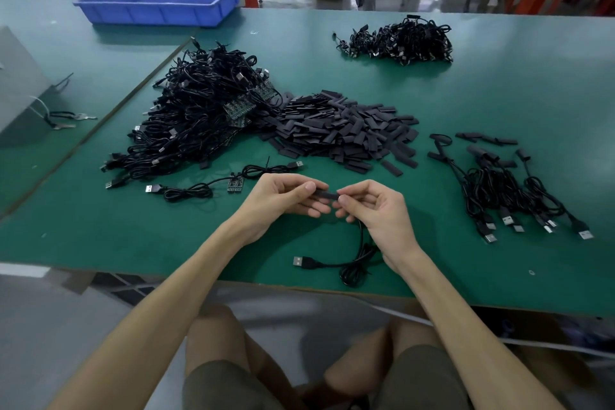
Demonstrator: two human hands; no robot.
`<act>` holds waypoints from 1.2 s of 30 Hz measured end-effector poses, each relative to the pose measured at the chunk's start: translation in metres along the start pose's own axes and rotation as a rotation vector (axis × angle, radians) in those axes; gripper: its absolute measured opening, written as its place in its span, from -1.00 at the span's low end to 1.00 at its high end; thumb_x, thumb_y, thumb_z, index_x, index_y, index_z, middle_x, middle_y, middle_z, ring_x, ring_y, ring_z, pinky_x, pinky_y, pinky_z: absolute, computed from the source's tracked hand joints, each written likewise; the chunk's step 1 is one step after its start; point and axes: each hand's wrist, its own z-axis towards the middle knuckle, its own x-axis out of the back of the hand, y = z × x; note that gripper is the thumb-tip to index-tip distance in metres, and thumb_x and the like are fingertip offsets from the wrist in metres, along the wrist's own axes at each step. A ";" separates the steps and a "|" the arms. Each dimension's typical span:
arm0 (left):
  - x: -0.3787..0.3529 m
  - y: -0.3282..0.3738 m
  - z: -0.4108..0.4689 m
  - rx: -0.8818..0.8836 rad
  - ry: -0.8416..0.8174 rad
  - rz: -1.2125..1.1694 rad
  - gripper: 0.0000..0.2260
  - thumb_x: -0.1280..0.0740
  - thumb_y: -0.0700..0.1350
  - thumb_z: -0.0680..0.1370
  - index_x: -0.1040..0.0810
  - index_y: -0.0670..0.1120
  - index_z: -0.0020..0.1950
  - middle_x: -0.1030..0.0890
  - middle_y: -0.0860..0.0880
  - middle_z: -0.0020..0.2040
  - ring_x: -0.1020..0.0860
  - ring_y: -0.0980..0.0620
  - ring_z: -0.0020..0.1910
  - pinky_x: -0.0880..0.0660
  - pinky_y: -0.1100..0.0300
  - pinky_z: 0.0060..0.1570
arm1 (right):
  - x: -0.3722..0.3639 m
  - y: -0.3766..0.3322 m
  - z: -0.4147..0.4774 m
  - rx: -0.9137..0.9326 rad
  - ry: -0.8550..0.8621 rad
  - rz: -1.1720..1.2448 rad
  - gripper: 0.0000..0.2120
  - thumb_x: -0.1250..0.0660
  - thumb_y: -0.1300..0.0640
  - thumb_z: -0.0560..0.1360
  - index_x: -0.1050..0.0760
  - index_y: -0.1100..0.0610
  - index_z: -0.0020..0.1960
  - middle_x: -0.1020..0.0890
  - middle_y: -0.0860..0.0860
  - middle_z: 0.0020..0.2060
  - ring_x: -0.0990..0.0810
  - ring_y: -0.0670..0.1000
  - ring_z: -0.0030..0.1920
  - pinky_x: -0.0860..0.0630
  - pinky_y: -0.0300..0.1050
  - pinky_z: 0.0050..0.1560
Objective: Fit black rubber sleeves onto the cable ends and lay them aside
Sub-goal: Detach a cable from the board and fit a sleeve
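A short black rubber sleeve (326, 194) is held level between both hands above the green table (499, 103). My left hand (283, 198) pinches its left end, and my right hand (372, 206) pinches its right end. A black cable (357, 256) hangs from under my right hand, coils on the table and ends in a USB plug (301, 261) near the front edge. A big heap of loose sleeves (346, 126) lies beyond my hands. To its left is a tangled pile of cables (203, 106) with small circuit boards. A row of sleeved cables (512, 196) lies at the right.
Two loose cables with boards (233, 181) lie just left of my hands. Another cable bundle (399, 41) sits at the far right. A blue plastic bin (159, 3) stands at the far left, with a grey box (20, 76) and keys (66, 120) at the left edge.
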 end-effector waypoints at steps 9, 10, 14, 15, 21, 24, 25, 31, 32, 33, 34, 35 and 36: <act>0.002 -0.003 0.002 -0.007 0.076 -0.018 -0.86 -0.40 -0.22 0.59 -0.67 -0.24 0.10 -0.70 -0.32 -0.05 -0.72 -0.16 -0.12 -0.66 0.16 -0.09 | -0.001 -0.001 0.000 -0.020 -0.049 -0.018 -0.93 -0.50 0.21 0.54 -0.67 0.15 0.01 -0.75 0.13 -0.20 -0.69 0.03 -0.26 -0.58 -0.22 -0.23; -0.001 -0.003 0.002 -0.015 0.106 0.003 -0.85 -0.39 -0.21 0.59 -0.66 -0.25 0.10 -0.71 -0.30 -0.05 -0.72 -0.16 -0.13 -0.66 0.16 -0.11 | -0.001 -0.001 0.000 -0.024 -0.043 -0.028 -0.95 -0.50 0.22 0.54 -0.66 0.16 0.00 -0.75 0.14 -0.22 -0.69 0.02 -0.27 -0.57 -0.22 -0.25; -0.016 0.002 0.005 0.008 0.242 0.276 -0.84 -0.32 -0.16 0.66 -0.60 -0.23 0.15 -0.73 -0.14 -0.10 -0.71 -0.09 -0.18 -0.62 0.16 -0.24 | 0.002 -0.002 -0.001 -0.003 0.107 0.105 -0.95 -0.45 0.26 0.57 -0.63 0.21 0.03 -0.75 0.15 -0.18 -0.71 0.04 -0.22 -0.57 -0.22 -0.23; -0.021 0.004 0.006 0.012 0.225 0.436 -0.85 -0.34 -0.13 0.66 -0.61 -0.19 0.14 -0.72 -0.07 -0.11 -0.70 -0.01 -0.17 -0.59 0.21 -0.23 | 0.004 -0.002 -0.001 0.007 0.153 0.162 -0.94 -0.44 0.26 0.58 -0.62 0.21 0.05 -0.75 0.15 -0.16 -0.71 0.04 -0.20 -0.57 -0.22 -0.21; -0.083 0.013 0.012 0.035 -0.142 0.889 -0.80 -0.42 0.06 0.59 -0.62 -0.06 -0.10 -0.56 0.13 -0.30 -0.48 0.27 -0.36 -0.36 0.40 -0.32 | 0.005 -0.002 0.001 0.023 0.233 0.252 -0.87 -0.41 0.25 0.60 -0.65 0.12 0.13 -0.74 0.13 -0.10 -0.71 0.04 -0.10 -0.57 -0.22 -0.12; -0.095 0.011 0.015 0.034 -0.094 0.854 -0.80 -0.42 -0.08 0.59 -0.56 -0.11 -0.20 -0.52 0.12 -0.35 -0.44 0.25 -0.40 -0.30 0.39 -0.35 | 0.007 -0.002 0.001 0.017 0.268 0.289 -0.87 -0.41 0.23 0.60 -0.67 0.09 0.11 -0.74 0.13 -0.09 -0.71 0.05 -0.08 -0.61 -0.17 -0.06; -0.094 0.013 0.016 0.060 -0.082 0.822 -0.80 -0.42 -0.10 0.58 -0.59 -0.18 -0.18 -0.54 0.05 -0.35 -0.43 0.21 -0.41 -0.34 0.32 -0.33 | 0.007 -0.002 0.001 0.010 0.278 0.301 -0.87 -0.41 0.22 0.61 -0.67 0.08 0.11 -0.74 0.13 -0.08 -0.71 0.06 -0.07 -0.62 -0.14 -0.04; -0.078 0.047 0.030 0.044 -0.016 0.586 -0.89 -0.39 -0.16 0.62 -0.66 -0.18 -0.02 -0.69 -0.19 -0.07 -0.59 0.05 -0.21 -0.60 0.03 -0.12 | 0.005 0.001 0.006 -0.066 0.342 0.260 -0.82 -0.27 0.14 0.70 -0.65 0.08 0.16 -0.74 0.08 0.04 -0.69 0.10 0.14 -0.60 0.03 0.19; -0.077 0.054 0.036 0.036 -0.011 0.537 -0.89 -0.38 -0.16 0.63 -0.64 -0.19 0.00 -0.68 -0.22 -0.05 -0.62 0.01 -0.21 -0.61 0.03 -0.16 | 0.004 0.001 0.007 -0.067 0.349 0.210 -0.83 -0.27 0.18 0.70 -0.64 0.07 0.15 -0.75 0.03 0.03 -0.68 0.08 0.15 -0.60 0.00 0.20; -0.079 0.060 0.044 0.024 -0.010 0.501 -0.90 -0.37 -0.17 0.64 -0.63 -0.19 0.01 -0.68 -0.24 -0.05 -0.63 -0.04 -0.22 -0.61 0.03 -0.20 | 0.002 0.000 0.006 -0.058 0.337 0.166 -0.82 -0.28 0.25 0.68 -0.64 0.08 0.13 -0.75 -0.02 -0.01 -0.69 0.05 0.10 -0.62 -0.06 0.14; -0.084 0.066 0.051 0.008 -0.012 0.481 -0.90 -0.37 -0.18 0.64 -0.63 -0.19 0.02 -0.69 -0.25 -0.07 -0.65 -0.08 -0.23 -0.60 0.03 -0.22 | 0.000 0.000 0.006 -0.048 0.309 0.129 -0.80 -0.27 0.32 0.67 -0.64 0.11 0.10 -0.76 -0.03 -0.07 -0.70 0.01 0.02 -0.62 -0.14 0.04; -0.091 0.070 0.059 -0.015 -0.015 0.485 -0.91 -0.36 -0.19 0.64 -0.64 -0.19 0.03 -0.69 -0.24 -0.08 -0.65 -0.09 -0.24 -0.59 0.04 -0.23 | -0.002 -0.001 0.006 -0.049 0.277 0.116 -0.80 -0.26 0.36 0.66 -0.63 0.17 0.05 -0.75 -0.03 -0.14 -0.70 -0.01 -0.09 -0.59 -0.20 -0.08; -0.100 0.073 0.067 -0.041 -0.015 0.507 -0.91 -0.36 -0.20 0.63 -0.66 -0.18 0.03 -0.70 -0.21 -0.10 -0.65 -0.02 -0.25 -0.59 0.08 -0.24 | -0.004 -0.002 0.006 -0.064 0.249 0.117 -0.81 -0.26 0.38 0.65 -0.61 0.20 -0.02 -0.74 -0.03 -0.23 -0.68 -0.03 -0.19 -0.56 -0.23 -0.17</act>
